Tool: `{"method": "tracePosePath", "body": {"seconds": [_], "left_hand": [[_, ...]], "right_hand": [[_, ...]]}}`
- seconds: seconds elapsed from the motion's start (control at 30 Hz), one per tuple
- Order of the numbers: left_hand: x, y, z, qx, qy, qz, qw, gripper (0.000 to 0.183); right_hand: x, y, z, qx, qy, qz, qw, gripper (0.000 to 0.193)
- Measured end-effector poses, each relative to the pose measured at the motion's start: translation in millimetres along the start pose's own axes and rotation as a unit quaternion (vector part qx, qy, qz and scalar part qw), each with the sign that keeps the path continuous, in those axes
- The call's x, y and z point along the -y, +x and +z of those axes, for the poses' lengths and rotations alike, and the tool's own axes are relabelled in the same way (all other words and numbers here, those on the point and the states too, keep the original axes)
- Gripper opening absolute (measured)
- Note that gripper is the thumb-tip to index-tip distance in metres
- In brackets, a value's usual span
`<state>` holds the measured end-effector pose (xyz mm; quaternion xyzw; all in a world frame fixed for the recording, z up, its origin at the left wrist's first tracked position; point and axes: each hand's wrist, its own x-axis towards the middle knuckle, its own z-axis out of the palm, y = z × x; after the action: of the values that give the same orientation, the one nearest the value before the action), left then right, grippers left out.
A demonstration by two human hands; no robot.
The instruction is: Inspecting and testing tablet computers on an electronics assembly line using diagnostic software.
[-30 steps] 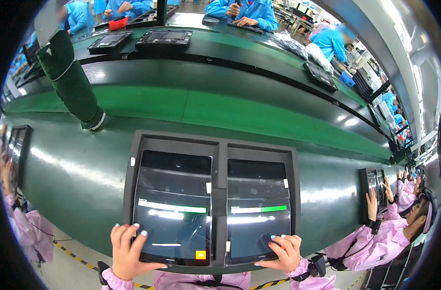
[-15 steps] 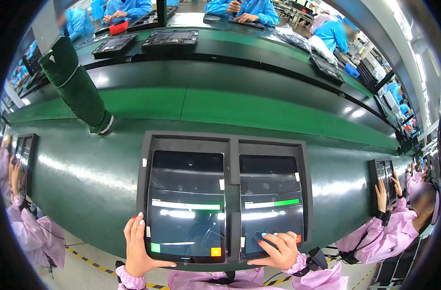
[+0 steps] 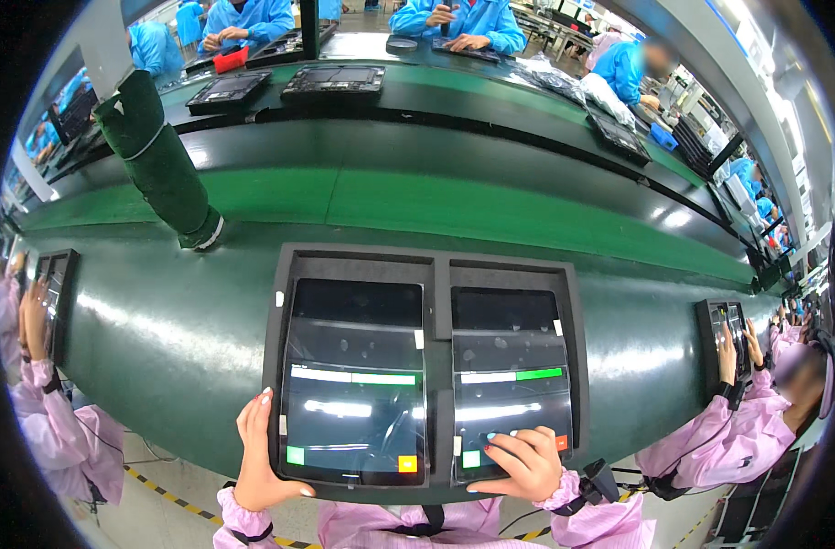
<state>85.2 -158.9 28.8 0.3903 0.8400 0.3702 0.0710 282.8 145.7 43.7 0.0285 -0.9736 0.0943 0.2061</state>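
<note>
Two tablets with lit dark screens lie side by side in a black two-bay tray (image 3: 443, 366). The left tablet (image 3: 353, 339) shows a white-and-green bar, a green square and an orange square. On the right tablet (image 3: 504, 343) there is a similar bar, a green square and an orange-red one. My left hand (image 3: 257, 462) rests at the tray's lower left corner, fingers stretched along its side and thumb towards the bottom edge. Over the lower part of the right tablet, my right hand (image 3: 527, 465) is loosely bent, its thumb by the bottom edge; it holds nothing.
The tray stands on a green bench (image 3: 161, 339). A green-wrapped post (image 3: 161, 165) rises at the back left. People in pink handle similar trays on both sides, including a right-hand tray (image 3: 724, 339). Across the bench, people in blue work near opened tablets (image 3: 335, 80).
My left thumb has drawn back left from the left tablet's bottom edge. My right hand stays low over the right tablet, where a green square now shows beside the fingers. The view has shifted slightly.
</note>
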Motion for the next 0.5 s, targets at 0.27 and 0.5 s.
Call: {"method": "tracePosePath", "body": {"seconds": [0.27, 0.5], "left_hand": [[-2.9, -1.3, -0.1, -0.025, -0.134, -0.076, 0.988, 0.071], [0.6, 23.5, -44.8, -0.062, 0.034, -0.013, 0.997, 0.065]], "right_hand": [[2.7, -6.4, -9.7, 0.069, 0.08, -0.082, 0.991, 0.048], [-35.6, -6.4, -40.5, -0.092, 0.039, 0.079, 0.992, 0.033]]}}
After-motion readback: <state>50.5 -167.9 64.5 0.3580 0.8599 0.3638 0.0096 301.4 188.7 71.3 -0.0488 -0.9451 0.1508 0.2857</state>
